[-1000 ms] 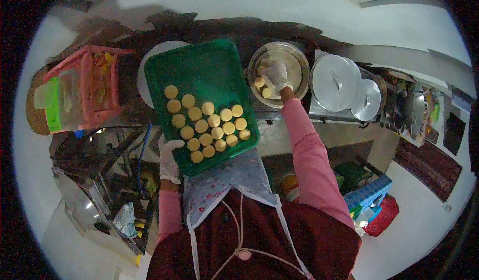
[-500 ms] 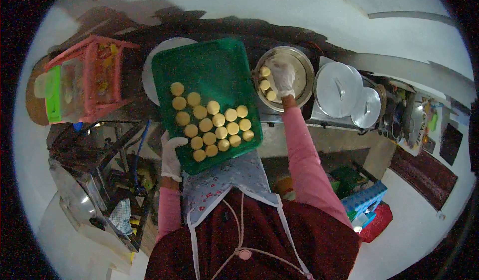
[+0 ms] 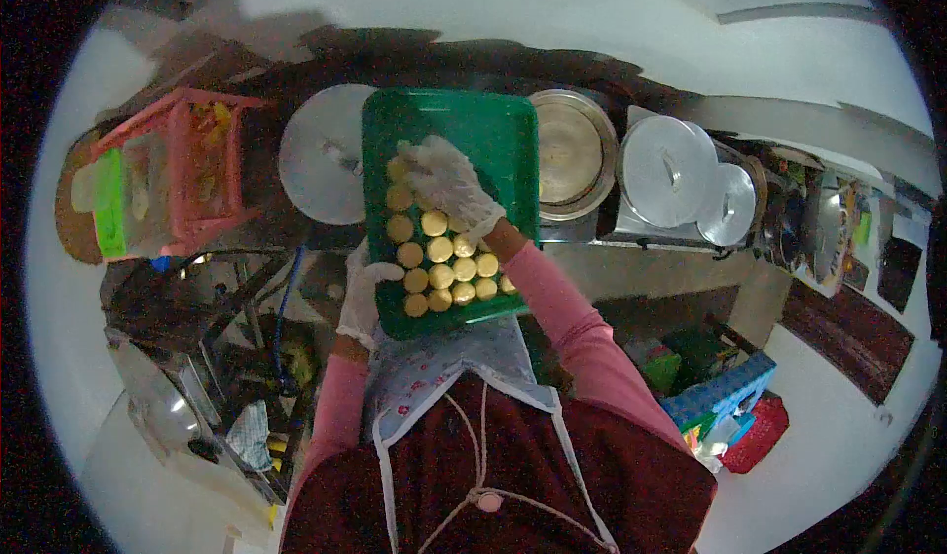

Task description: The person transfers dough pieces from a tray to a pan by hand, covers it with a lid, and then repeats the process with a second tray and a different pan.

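Observation:
A green tray [image 3: 464, 115] is tilted toward me above the counter, with several flat, round yellow pieces [image 3: 440, 249] of what looks like dough in rows on its lower half. My left hand [image 3: 363, 293], in a clear glove, grips the tray's left edge, its thumb over the rim. My gloved right hand [image 3: 452, 184] reaches across the tray, over the upper left pieces. Its fingers curl down near the top piece; what lies between them is hidden. Behind the tray's right side stands a round metal pan [image 3: 607, 174], its left part covered.
Left of the tray lies a round metal lid [image 3: 316, 159], beside a pink basket [image 3: 182, 174]. To the right are two more lids, a large one [image 3: 656, 174] and a smaller one [image 3: 728, 209]. A blue basket [image 3: 725, 391] stands low on the right.
My right hand has moved left from the metal pan to over the tray. The tray has shifted right and straightened, now covering part of the pan and showing more of the left lid.

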`<state>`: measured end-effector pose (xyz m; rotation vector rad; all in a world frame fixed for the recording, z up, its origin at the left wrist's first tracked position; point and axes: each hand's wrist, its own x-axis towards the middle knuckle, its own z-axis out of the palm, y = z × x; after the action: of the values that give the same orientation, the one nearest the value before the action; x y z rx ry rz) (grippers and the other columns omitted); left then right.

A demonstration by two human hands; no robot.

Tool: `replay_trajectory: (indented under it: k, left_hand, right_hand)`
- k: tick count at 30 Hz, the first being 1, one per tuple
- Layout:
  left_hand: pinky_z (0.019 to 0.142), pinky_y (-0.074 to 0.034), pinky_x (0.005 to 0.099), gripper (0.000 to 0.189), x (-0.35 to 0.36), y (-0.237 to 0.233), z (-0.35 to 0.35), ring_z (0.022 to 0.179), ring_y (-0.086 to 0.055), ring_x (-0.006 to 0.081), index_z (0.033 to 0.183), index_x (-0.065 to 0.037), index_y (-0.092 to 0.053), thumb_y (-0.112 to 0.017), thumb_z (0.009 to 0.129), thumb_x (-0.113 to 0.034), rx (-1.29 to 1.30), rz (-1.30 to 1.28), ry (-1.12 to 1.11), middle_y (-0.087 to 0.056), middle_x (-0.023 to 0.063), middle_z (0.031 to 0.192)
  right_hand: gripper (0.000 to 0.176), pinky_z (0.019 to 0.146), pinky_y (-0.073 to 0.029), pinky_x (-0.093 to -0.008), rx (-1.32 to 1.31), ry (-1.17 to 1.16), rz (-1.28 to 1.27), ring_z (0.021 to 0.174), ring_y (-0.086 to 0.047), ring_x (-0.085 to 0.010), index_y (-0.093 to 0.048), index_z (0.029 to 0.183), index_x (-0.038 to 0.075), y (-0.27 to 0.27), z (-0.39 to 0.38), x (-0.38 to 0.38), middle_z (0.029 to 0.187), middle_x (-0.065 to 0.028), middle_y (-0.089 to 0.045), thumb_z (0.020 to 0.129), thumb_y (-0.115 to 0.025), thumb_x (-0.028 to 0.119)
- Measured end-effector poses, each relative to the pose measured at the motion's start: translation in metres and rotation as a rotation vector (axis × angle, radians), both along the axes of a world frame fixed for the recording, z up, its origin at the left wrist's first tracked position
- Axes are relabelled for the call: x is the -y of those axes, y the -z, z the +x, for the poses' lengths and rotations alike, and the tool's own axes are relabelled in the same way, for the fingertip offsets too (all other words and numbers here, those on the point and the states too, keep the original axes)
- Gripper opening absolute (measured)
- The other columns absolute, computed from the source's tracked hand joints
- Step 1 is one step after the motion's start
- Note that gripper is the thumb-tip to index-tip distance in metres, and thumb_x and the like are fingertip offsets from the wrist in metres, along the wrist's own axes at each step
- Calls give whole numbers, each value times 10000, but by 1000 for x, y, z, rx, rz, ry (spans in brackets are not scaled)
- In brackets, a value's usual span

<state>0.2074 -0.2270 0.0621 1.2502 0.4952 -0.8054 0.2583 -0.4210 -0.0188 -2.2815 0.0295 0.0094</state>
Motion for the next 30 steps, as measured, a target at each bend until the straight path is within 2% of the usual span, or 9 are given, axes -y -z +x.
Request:
replay_trajectory:
  k: [3, 4, 7, 13, 15, 19, 23, 26, 30]
  left_hand:
    - [868, -507, 319, 570, 0, 4, -8, 951, -616, 197, 1195, -18, -584, -614, 628, -66, -44, -5, -18, -633, 55, 1053]
    - [870, -506, 319, 568, 4, -9, -4, 957, -613, 199, 1199, -21, -579, -613, 634, -73, -47, -6, -7, -630, 56, 1058]
    - [875, -504, 317, 567, -1, 10, -19, 981, -604, 201, 1215, -27, -559, -608, 653, -88, -76, 76, -114, -618, 64, 1086]
    - [893, -508, 333, 567, -18, 4, -20, 997, -606, 214, 1248, -35, -533, -581, 685, -69, -97, 56, -177, -610, 80, 1115]
    - [891, -513, 340, 559, -19, -5, -17, 972, -619, 217, 1244, -34, -535, -578, 688, -61, -70, 27, -236, -618, 81, 1099]
    - [857, -535, 349, 549, -19, -18, -14, 927, -642, 223, 1228, -24, -540, -586, 682, -51, 58, 13, -230, -631, 81, 1076]
    - [841, -551, 363, 575, -43, 17, -21, 923, -646, 231, 1241, -12, -517, -597, 671, -32, 42, 88, -261, -633, 89, 1071]
    - [855, -548, 369, 615, -18, -16, -7, 935, -639, 239, 1270, -10, -484, -604, 667, -23, 62, -60, -220, -622, 99, 1085]
    - [858, -542, 364, 651, -25, -1, -19, 988, -617, 250, 1288, -21, -465, -612, 654, -21, 8, 34, -298, -596, 107, 1123]
  right_hand:
    - [362, 763, -504, -438, -18, 61, 188, 926, -584, -339, -645, 1034, 121, 3, 2, 1, 926, -125, -579, 714, -736, 262]
    - [327, 768, -510, -401, 74, 66, 226, 876, -609, -308, -644, 959, 98, 4, 5, -2, 863, -107, -603, 671, -764, 196]
    - [265, 777, -510, -340, -132, 81, 486, 819, -635, -239, -646, 893, 90, -1, 7, -7, 810, -85, -632, 671, -778, 148]
    - [161, 786, -497, -292, -68, 369, 735, 832, -641, -157, -699, 904, 46, -50, -2, 43, 892, -70, -691, 751, -734, 81]
    - [222, 723, -510, -275, -10, 526, 941, 827, -626, -133, -692, 963, -9, -23, -7, 88, 926, -30, -684, 766, -734, 86]
    - [204, 668, -497, -265, -102, 715, 216, 752, -607, -125, -698, 922, 8, 95, -26, 189, 858, -35, -676, 756, -752, 114]
    - [253, 694, -512, -321, -220, 738, 32, 773, -652, -189, -715, 940, 66, 116, -13, 195, 878, -74, -702, 741, -759, 216]
    - [275, 753, -516, -367, -265, 692, -182, 851, -668, -254, -735, 958, 121, 113, -7, 194, 930, -99, -706, 726, -759, 265]
    - [296, 812, -507, -391, -245, 675, -272, 933, -660, -288, -751, 969, 159, 113, 1, 194, 967, -113, -704, 702, -766, 286]
